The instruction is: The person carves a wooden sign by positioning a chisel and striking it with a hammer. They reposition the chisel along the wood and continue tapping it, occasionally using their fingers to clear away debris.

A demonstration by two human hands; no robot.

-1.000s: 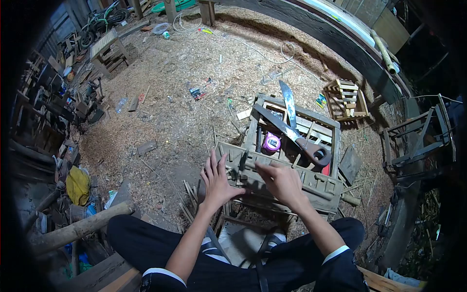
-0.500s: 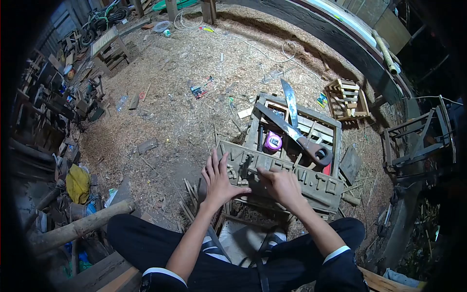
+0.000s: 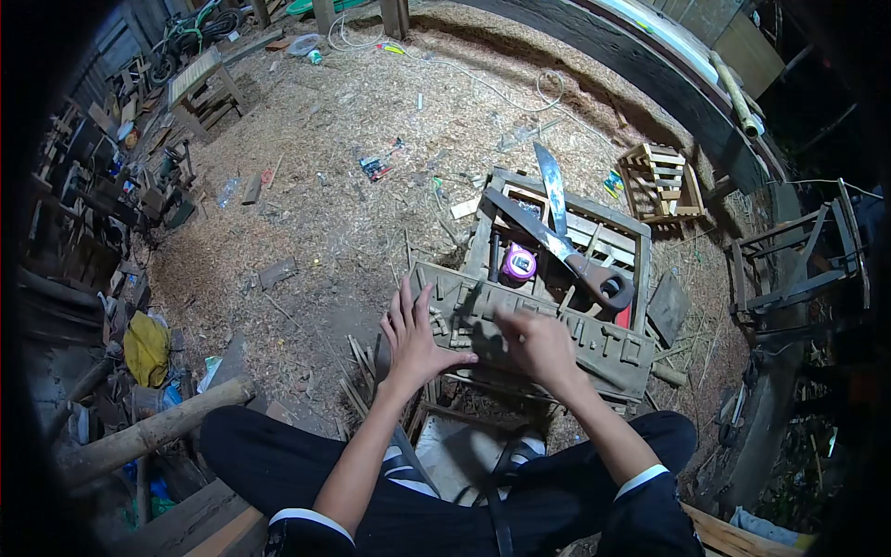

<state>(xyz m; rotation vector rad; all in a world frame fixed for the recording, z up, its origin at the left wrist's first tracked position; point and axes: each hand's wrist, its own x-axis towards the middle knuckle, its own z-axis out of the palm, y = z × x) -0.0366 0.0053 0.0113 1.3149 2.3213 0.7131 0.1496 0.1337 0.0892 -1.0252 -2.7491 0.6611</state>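
My left hand [image 3: 413,342] rests at the left end of a worn wooden board [image 3: 608,369], its fingers spread and its thumb stretched along the near edge. In a closed grip over the board's middle, my right hand [image 3: 540,348] holds a hammer [image 3: 484,302], its head smeared by motion. Small wooden pieces [image 3: 608,343] lie or stand on the board's surface. Behind it sits a slatted wooden crate [image 3: 642,269], with a handsaw [image 3: 534,223], a pink tape measure [image 3: 519,265] and a broad metal blade [image 3: 551,181] on or in it.
Wood shavings cover the ground. A smaller slatted crate [image 3: 661,186] stands at the back right, and a wooden stool [image 3: 193,79] at the back left. A thick pole [image 3: 158,427] juts in from the left, near a yellow cloth [image 3: 147,348].
The hammer head has gone from sharp to blurred, and my right hand has shifted slightly. My left hand stays spread at nearly the same spot.
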